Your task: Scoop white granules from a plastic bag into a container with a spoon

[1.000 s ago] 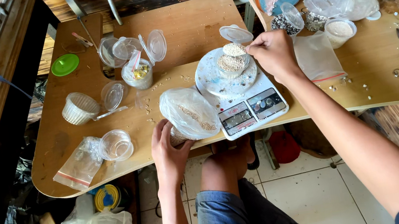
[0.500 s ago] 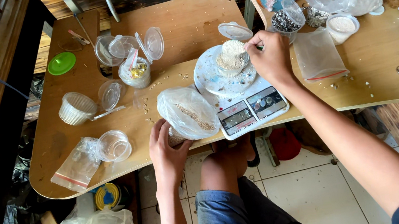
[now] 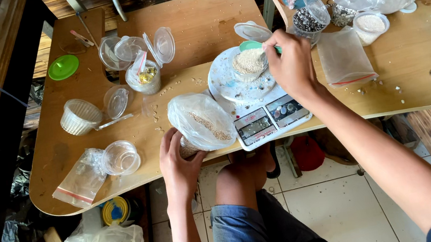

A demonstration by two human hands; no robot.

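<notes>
Fingers of the right hand (image 3: 291, 64) pinched together on the handle of a small green plastic spoon (image 3: 256, 46); its bowl points away from the palm, left and slightly up, over a small clear plastic cup of pale grain (image 3: 250, 63). Cup sits directly under the spoon, on the round white pan of a digital kitchen scale (image 3: 259, 110), just left of the knuckles. Spoon's long axis runs roughly left to right. Left hand (image 3: 177, 163) lower down at the table edge, fingers curled round the base of a clear plastic bag of grain (image 3: 201, 121), upright, beside the scale. Right hand is the nearer to the cup. Grain fine, off-white, heaped near the rim.
</notes>
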